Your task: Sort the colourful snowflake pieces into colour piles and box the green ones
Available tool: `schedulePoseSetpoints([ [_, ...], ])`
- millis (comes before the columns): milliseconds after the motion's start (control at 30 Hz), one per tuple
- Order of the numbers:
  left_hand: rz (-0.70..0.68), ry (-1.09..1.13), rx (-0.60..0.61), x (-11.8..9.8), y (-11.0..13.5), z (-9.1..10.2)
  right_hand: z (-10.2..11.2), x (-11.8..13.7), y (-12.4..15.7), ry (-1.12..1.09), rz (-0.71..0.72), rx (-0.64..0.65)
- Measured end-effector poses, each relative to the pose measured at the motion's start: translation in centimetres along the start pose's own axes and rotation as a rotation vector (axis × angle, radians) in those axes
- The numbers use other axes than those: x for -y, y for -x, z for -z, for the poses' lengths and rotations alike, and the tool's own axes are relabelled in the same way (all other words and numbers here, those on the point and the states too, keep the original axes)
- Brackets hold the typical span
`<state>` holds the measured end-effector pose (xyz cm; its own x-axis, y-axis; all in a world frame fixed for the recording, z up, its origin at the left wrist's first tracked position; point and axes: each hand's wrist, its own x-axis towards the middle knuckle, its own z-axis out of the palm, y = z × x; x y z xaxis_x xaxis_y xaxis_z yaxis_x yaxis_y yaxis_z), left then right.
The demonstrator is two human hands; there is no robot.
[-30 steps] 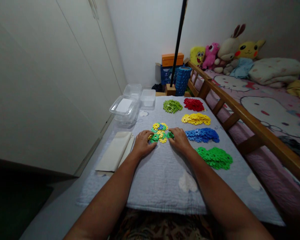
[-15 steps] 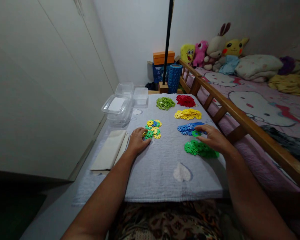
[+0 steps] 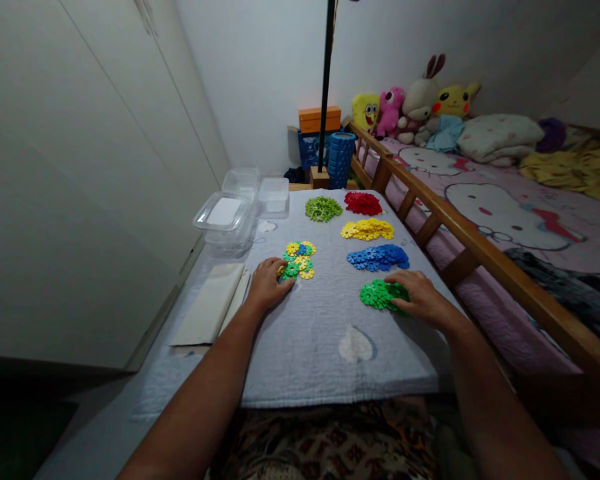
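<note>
My left hand rests at the left edge of a small mixed heap of flower-shaped plastic discs, in yellow, green and blue. Its fingers curl round a yellow flower disc, partly hidden by them. Over on the right, my right hand lies over a pile of green flower discs, thumb and fingers apart and touching it. The hand covers the pile's right part. Beyond are piles of blue discs, yellow discs, red discs and light green discs.
Clear plastic boxes stand at the table's back left, near a folded beige cloth. A wooden bed rail runs along the right side. Behind the table are a black pole and a blue foam roller.
My right hand has moved from beside the blue pile, where it held a green disc, down onto the green pile. My left hand stays at the mixed heap. The view has shifted slightly.
</note>
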<state>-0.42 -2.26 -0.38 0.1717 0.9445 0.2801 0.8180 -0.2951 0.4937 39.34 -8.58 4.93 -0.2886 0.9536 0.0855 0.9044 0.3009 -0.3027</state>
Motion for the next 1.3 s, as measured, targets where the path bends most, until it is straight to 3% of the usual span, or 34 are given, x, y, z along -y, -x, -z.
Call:
schedulePoseSetpoints([
  [167, -0.009, 0.005, 0.002, 0.1, -0.1, 0.0, 0.8, 1.6, -1.1, -0.018, 0.023, -0.023],
  [300, -0.006, 0.008, -0.001, 0.0, 0.0, 0.0, 0.2, 5.2, -3.4, -0.049, 0.099, -0.039],
  [467, -0.001, 0.020, -0.005, 0.0, 0.0, 0.0, -2.9, 11.1, -7.2, -0.072, 0.221, 0.039],
  [633, -0.013, 0.034, -0.007, 0.1, 0.1, -0.2, -6.7, 14.6, -11.1, -0.055, 0.205, 0.032],
  [867, -0.014, 0.036, -0.018, 0.0, 0.2, -0.3, -10.2, 15.6, -13.2, -0.131, 0.148, -0.056],
  [1300, -0.013, 0.028, -0.009, -0.3, 0.2, -0.3, -11.1, 15.0, -13.1, -0.144, 0.107, -0.125],
])
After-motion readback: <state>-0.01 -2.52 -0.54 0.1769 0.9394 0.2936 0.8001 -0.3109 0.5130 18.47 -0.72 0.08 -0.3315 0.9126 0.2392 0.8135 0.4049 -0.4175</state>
